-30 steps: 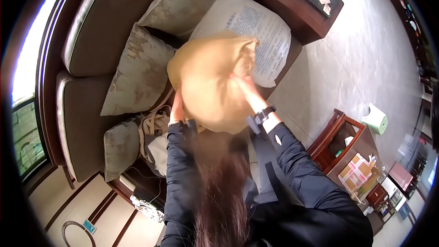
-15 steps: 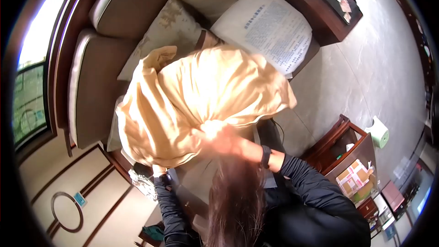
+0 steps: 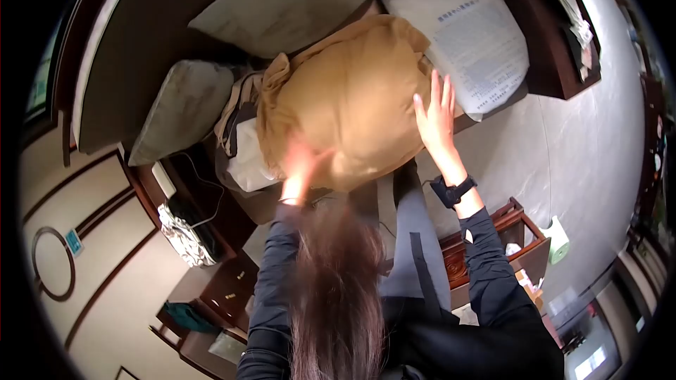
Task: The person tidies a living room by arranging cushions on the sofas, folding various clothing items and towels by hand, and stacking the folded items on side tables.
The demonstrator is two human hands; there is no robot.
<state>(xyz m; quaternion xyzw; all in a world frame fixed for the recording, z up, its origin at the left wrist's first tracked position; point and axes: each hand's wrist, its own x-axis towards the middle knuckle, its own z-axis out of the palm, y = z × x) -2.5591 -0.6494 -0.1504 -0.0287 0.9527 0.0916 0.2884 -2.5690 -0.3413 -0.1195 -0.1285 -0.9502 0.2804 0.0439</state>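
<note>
A puffy tan fabric cushion point(image 3: 352, 98) lies on the sofa seat in front of me, with creased folds along its left side. My right hand point(image 3: 438, 116) is at the cushion's right edge, its fingers stretched out and holding nothing. Over the lower left part of the cushion is my left hand point(image 3: 301, 158), smeared by motion. Its thumb stands apart from the other fingers, and nothing shows in its grasp. Whether either palm presses on the fabric I cannot tell.
Patterned cushions point(image 3: 289, 3) lean against the sofa back. A white printed sack point(image 3: 479, 35) lies right of the tan cushion, by the dark wooden armrest point(image 3: 546, 35). Striped cloth point(image 3: 239, 109) sits at the left. A wooden stool-like piece point(image 3: 517, 232) and a pale green bin point(image 3: 556, 239) stand right.
The tan fabric, bunched and gripped near its middle before, now lies flatter on the sofa. My right hand has let go and moved right; my left hand has come into view on top.
</note>
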